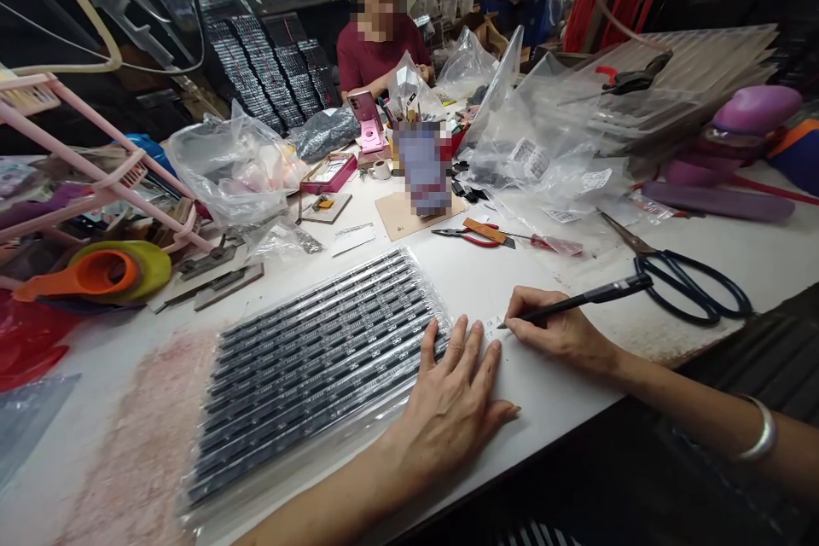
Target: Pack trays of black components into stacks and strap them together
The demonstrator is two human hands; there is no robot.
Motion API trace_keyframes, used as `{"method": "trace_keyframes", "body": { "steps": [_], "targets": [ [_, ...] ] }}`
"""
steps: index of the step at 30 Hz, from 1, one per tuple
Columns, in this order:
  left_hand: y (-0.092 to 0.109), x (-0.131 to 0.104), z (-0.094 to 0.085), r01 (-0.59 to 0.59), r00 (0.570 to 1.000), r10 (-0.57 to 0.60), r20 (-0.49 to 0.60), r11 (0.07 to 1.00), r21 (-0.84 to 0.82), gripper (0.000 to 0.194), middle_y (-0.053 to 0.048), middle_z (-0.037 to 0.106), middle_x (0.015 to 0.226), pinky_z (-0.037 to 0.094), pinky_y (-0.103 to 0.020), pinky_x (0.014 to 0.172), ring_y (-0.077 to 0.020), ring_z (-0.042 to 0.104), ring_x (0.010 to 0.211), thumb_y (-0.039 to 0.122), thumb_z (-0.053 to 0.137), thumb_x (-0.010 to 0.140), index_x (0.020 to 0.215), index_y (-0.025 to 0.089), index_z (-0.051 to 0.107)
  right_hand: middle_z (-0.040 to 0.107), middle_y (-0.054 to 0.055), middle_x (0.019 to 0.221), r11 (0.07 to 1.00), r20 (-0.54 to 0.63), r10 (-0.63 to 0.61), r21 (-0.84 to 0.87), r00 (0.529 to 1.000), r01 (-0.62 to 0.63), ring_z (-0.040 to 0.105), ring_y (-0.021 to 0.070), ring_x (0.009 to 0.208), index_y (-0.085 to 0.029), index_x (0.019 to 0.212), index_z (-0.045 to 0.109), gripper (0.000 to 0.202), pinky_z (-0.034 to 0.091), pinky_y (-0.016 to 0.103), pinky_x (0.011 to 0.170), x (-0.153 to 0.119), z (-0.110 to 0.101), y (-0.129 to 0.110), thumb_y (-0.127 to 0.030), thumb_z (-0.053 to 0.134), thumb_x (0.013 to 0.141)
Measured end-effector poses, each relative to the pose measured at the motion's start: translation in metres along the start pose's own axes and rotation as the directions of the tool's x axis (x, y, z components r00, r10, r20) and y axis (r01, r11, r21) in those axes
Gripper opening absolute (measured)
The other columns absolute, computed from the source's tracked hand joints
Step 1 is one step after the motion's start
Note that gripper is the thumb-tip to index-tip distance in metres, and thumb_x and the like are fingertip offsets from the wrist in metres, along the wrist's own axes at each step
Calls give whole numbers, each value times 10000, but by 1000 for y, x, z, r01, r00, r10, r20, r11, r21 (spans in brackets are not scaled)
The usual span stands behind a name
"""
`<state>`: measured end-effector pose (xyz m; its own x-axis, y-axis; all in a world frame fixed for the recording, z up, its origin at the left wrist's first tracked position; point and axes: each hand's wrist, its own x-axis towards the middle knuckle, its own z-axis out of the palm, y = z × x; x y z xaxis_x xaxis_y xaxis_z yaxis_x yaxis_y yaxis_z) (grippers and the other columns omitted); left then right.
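Note:
My right hand (560, 328) grips a black pen (592, 294), its tip down on the white surface beside small handwritten marks (491, 328). Fingers spread, my left hand (457, 388) lies flat just left of the writing. Its fingertips reach the right edge of a clear plastic-wrapped tray (320, 358) holding rows of small black parts. Whether the marks are on paper or on the tabletop itself, I cannot tell.
Large scissors (678, 273) lie to the right, red-handled pliers (470, 235) ahead. Clear plastic bags (543, 153) crowd the back right; a pink rack (95, 179) stands left. Opposite sits a person in a maroon shirt (384, 51). The table's front edge runs below my hands.

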<state>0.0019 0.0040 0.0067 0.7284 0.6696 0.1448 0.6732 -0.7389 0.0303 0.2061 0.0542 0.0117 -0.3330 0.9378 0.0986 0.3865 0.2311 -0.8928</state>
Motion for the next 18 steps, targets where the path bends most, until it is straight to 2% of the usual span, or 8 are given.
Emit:
{"method": "trace_keyframes", "body": {
  "steps": [7, 10, 14, 18],
  "targets": [
    [0, 1, 0, 1, 1000, -1, -21, 1000, 12, 614, -160, 421, 1430, 168, -568, 1095, -328, 293, 1366, 553, 342, 919, 1378, 149, 398, 472, -36, 540, 994, -4, -78, -71, 997, 78, 382, 90, 518, -187, 631, 489, 168, 325, 234, 494, -2, 3, 0, -217, 512, 795],
    [-1, 1, 0, 1, 1000, -1, -16, 1000, 7, 606, -162, 419, 1430, 166, -573, 1095, -329, 286, 1369, 551, 337, 921, 1371, 151, 409, 513, -25, 566, 996, -66, -62, -63, 996, 58, 438, 98, 536, -189, 661, 519, 165, 361, 237, 513, -1, 1, -2, -241, 509, 816],
    [0, 0, 0, 0, 1000, 0, 0, 1000, -3, 607, -168, 418, 1429, 148, -582, 1094, -339, 279, 1371, 548, 297, 932, 1367, 140, 409, 603, 4, 709, 998, -132, -60, -30, 989, 56, 539, 124, 646, -191, 780, 561, 82, 430, 241, 589, -1, -1, -4, -261, 536, 813],
    [0, 1, -1, 8, 1000, -8, -3, 1000, -11, 603, -160, 411, 1436, 135, -572, 1100, -332, 271, 1377, 542, 279, 938, 1371, 140, 401, 571, -11, 655, 997, -74, -62, -38, 995, 60, 506, 114, 600, -189, 736, 545, 75, 403, 236, 552, -2, -1, -3, -236, 545, 794]
  ]
}}
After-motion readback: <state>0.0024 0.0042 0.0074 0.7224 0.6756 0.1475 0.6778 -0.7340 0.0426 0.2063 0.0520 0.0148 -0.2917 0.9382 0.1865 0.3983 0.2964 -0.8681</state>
